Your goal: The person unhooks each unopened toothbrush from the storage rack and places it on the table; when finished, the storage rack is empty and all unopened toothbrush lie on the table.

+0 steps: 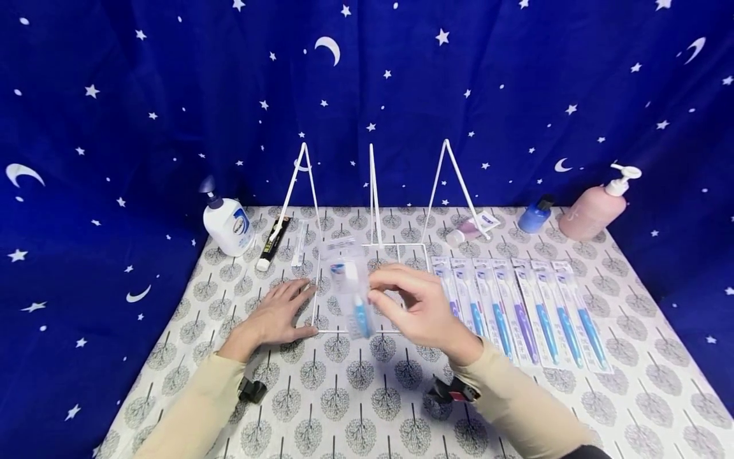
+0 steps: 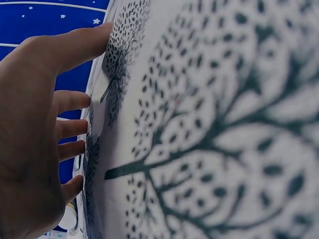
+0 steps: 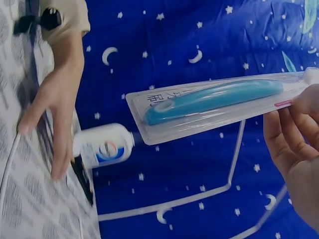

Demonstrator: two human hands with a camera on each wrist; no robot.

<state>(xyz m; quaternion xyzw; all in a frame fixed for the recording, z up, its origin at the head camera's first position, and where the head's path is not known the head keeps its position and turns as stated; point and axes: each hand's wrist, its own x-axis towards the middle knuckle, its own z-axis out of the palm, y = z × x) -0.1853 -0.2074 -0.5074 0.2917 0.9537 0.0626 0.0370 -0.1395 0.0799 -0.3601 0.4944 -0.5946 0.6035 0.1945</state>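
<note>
My right hand [image 1: 421, 309] pinches the edge of a packaged toothbrush [image 3: 214, 101] between thumb and fingers. Its blue handle shows through the clear blister pack, which is held up over the base of a white wire rack [image 1: 373, 191]. In the head view the pack is slightly blurred. To the left of the rack, my left hand [image 1: 274, 313] rests on the patterned tablecloth with fingers spread, thumb and fingertips right at the rack's left base wire. Nothing is held in it; the left wrist view shows its fingers [image 2: 72, 128] against the cloth.
Several packaged toothbrushes [image 1: 518, 312] lie in a row at right. Behind them are a pinkish tube [image 1: 471, 229], a blue bottle [image 1: 534, 218] and a pink pump bottle [image 1: 593, 211]. At left stand a white pump bottle [image 1: 228, 227], a black toothpaste tube [image 1: 272, 245] and a slim clear package [image 1: 299, 242].
</note>
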